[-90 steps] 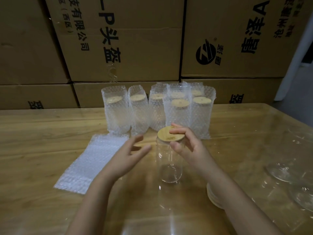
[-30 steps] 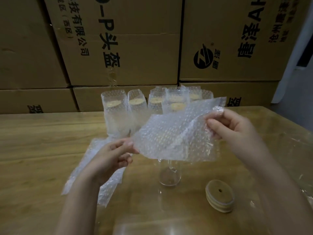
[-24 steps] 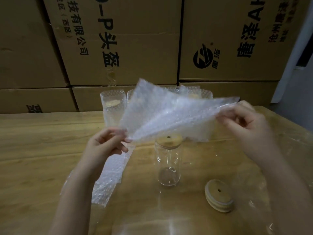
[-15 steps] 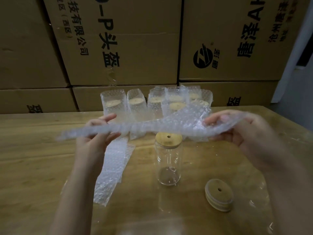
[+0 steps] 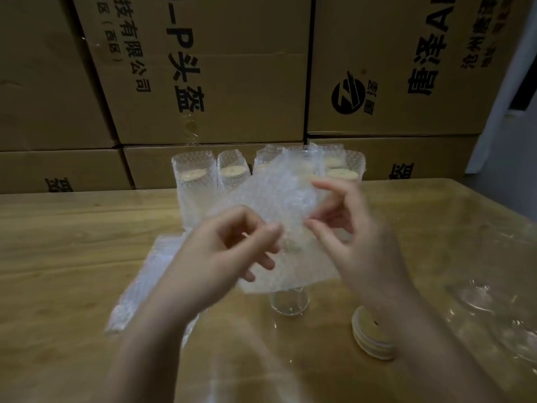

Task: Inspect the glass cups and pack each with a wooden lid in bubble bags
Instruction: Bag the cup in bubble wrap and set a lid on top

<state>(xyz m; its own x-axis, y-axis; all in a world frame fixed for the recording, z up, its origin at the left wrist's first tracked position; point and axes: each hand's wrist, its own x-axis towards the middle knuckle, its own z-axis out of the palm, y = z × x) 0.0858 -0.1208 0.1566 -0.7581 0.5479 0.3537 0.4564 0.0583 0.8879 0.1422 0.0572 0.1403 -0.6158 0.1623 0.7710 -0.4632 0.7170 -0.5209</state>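
Several bubble-wrapped glass cups with round wooden lids (image 5: 194,181) stand finished in a cluster at upper centre, backed by brown cardboard cartons (image 5: 232,68), so that part is done. Centre frame, the left hand (image 5: 220,251) and the right hand (image 5: 357,234) each pinch a clear bubble-wrap bag (image 5: 279,205) between thumb and fingers, apparently working its mouth apart. Right below it the bare clear glass cup (image 5: 289,301) stands upright on the pale wooden table (image 5: 58,242), only its base showing; a tan blur through the bag may be its lid. Not bagged yet! Left of centre lies a pile of flat spare bubble bags (image 5: 139,286), lower right a stack of round wooden lids (image 5: 372,335), so more cups look to come
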